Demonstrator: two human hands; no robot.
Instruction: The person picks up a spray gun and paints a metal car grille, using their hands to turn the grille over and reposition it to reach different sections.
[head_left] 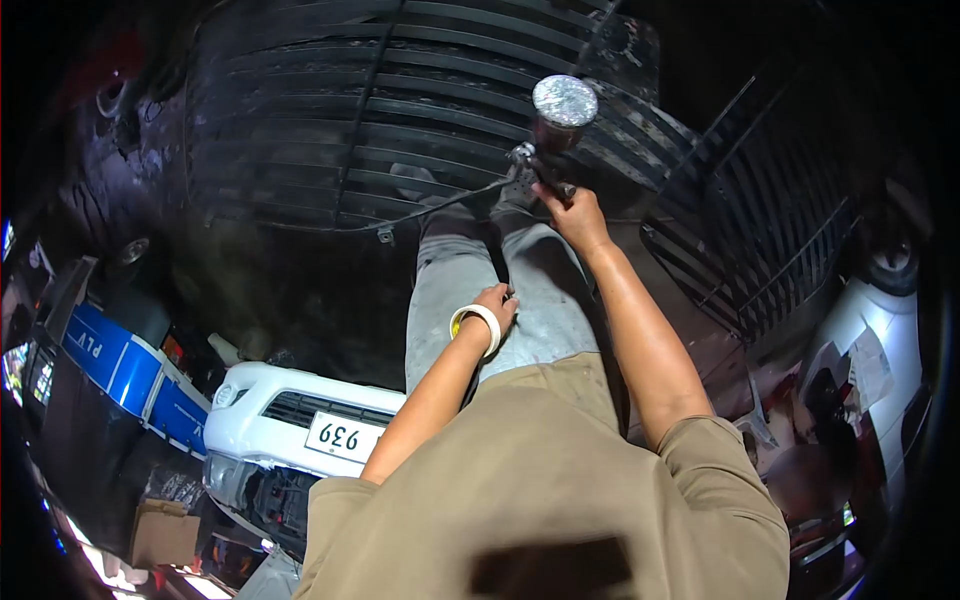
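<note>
My right hand (575, 215) is stretched forward and grips a spray gun (545, 150) with a shiny silver cup (565, 100) on top. A thin dark hose (440, 205) runs from the gun off to the left. The gun points at a large black slatted panel (330, 110) ahead of me. My left hand (497, 303) rests with curled fingers against my grey trouser leg (450, 290). A white roll of tape (477, 325) sits around its wrist like a bracelet. Nothing shows between the fingers.
A second black slatted panel (770, 230) lies to the right. A white car bumper (300, 415) with a number plate stands low on the left, beside a blue sign board (120, 365). Cardboard and clutter (160, 530) fill the lower left. More white car parts (870, 340) are on the right.
</note>
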